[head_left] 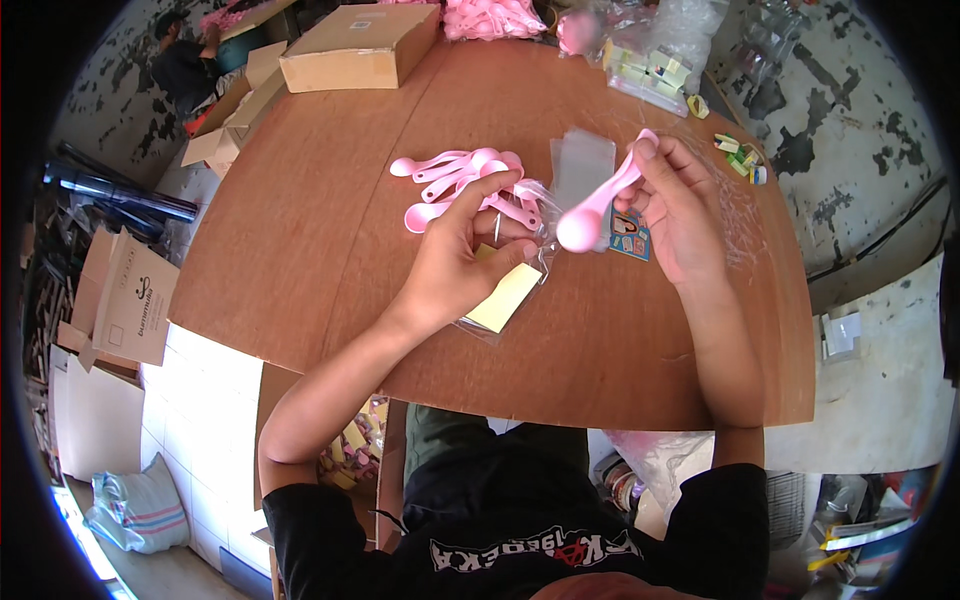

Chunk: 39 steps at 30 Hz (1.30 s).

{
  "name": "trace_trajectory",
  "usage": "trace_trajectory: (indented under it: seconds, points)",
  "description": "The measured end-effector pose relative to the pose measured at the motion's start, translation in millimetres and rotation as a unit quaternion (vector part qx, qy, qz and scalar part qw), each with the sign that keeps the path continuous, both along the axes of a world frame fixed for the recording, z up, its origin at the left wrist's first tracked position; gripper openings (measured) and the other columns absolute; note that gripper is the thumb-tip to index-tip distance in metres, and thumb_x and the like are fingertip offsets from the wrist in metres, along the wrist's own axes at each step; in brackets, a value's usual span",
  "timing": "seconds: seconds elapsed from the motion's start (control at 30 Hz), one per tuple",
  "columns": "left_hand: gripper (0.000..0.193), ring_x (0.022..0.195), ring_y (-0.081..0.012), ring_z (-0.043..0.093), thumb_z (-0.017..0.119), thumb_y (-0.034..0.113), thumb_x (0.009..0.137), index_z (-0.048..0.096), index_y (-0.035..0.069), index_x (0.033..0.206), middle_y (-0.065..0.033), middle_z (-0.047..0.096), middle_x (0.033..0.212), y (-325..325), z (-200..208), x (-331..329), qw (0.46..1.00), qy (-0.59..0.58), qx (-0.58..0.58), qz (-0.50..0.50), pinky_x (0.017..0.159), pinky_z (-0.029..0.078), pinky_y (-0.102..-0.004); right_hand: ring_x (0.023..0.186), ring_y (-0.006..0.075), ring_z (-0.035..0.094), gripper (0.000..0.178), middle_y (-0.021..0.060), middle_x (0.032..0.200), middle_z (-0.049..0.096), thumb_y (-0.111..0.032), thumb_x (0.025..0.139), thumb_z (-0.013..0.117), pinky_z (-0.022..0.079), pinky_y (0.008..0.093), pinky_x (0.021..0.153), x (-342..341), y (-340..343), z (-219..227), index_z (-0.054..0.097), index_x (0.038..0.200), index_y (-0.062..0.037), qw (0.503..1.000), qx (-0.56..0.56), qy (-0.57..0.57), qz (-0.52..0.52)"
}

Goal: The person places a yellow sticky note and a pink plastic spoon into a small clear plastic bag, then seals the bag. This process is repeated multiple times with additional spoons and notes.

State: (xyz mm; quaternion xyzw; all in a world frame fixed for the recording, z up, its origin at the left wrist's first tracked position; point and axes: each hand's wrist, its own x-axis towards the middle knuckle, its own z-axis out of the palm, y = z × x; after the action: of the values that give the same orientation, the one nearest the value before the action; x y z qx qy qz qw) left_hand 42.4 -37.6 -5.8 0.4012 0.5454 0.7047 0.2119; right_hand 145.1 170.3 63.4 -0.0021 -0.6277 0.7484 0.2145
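My right hand [685, 205] pinches a pink spoon [602, 205] by its handle, its round bowl hanging toward the lower left. To its left, my left hand [448, 262] is closed on a clear plastic bag [543, 265] with a yellow card [507, 300] in it or under it; which, I cannot tell. Several more pink spoons [430, 215] lie in a loose pile just beyond my left fingers, which partly hide them. A stack of clear bags [583, 160] lies behind the held spoon. Beside my right fingers rests a small blue printed card [629, 240].
A cardboard box [345, 55] stands at the table's far left, near a bag of pink items [490, 18]. Small yellow and green pieces [740, 158] lie at the right edge. An open carton [352, 450] sits below the near edge. A person [185, 65] works at the back left.
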Motion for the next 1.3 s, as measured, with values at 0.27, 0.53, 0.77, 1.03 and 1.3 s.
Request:
trace_trajectory:
  seconds: [0.27, 0.53, 0.77, 1.03, 1.3]
  points:
    - [0.066, 0.096, -0.0132, 0.066, 0.067, -0.008, 0.086, 0.036, 0.004, 0.144, -0.0127, 0.069, 0.105, -2, 1, 0, 0.998, 0.063, 0.025, -0.015, 0.077, 0.054, -0.0246, 0.07, 0.0089, 0.063, 0.019, 0.0046, 0.083, 0.066, -0.019, 0.094, 0.067, 0.052, 0.0244, 0.065, -3, -14, 2, 0.062, 0.098, -0.001, 0.983, 0.125, 0.055, -0.122]
    - [0.065, 0.095, -0.0148, 0.067, 0.068, 0.0, 0.088, 0.035, 0.002, 0.143, -0.0119, 0.069, 0.101, -1, 0, 1, 0.998, 0.066, 0.014, -0.003, 0.079, 0.053, -0.0269, 0.071, 0.007, 0.062, 0.016, 0.0036, 0.084, 0.066, -0.015, 0.093, 0.067, 0.051, 0.0213, 0.064, -1, -28, -2, 0.062, 0.098, -0.0007, 0.985, 0.132, 0.029, -0.107]
    - [0.068, 0.095, -0.0125, 0.065, 0.069, 0.001, 0.088, 0.033, 0.001, 0.145, -0.0121, 0.069, 0.104, 0, 5, 3, 0.998, 0.054, 0.027, 0.0, 0.078, 0.05, -0.0245, 0.079, 0.0071, 0.063, 0.015, 0.0035, 0.088, 0.065, -0.004, 0.09, 0.068, 0.052, 0.0224, 0.067, -4, -40, -15, 0.059, 0.1, 0.0007, 0.965, 0.201, 0.14, -0.096]
    - [0.066, 0.098, -0.012, 0.063, 0.066, -0.001, 0.09, 0.03, 0.0, 0.146, -0.0118, 0.068, 0.106, -2, 20, 12, 0.999, 0.022, 0.022, -0.007, 0.077, 0.052, -0.0257, 0.084, 0.0168, 0.065, 0.014, 0.0083, 0.093, 0.067, -0.006, 0.083, 0.074, 0.051, 0.0288, 0.072, 2, -33, -6, 0.066, 0.094, -0.0022, 0.856, 0.476, 0.163, -0.12]
    - [0.062, 0.091, -0.0113, 0.064, 0.062, -0.001, 0.093, 0.03, -0.003, 0.145, -0.0102, 0.068, 0.101, -4, 30, 30, 0.999, 0.043, 0.008, -0.03, 0.077, 0.054, -0.026, 0.091, 0.0115, 0.064, 0.011, 0.007, 0.099, 0.068, -0.004, 0.088, 0.068, 0.052, 0.0274, 0.08, 14, -35, 4, 0.067, 0.097, 0.002, 0.95, 0.307, 0.047, 0.022]
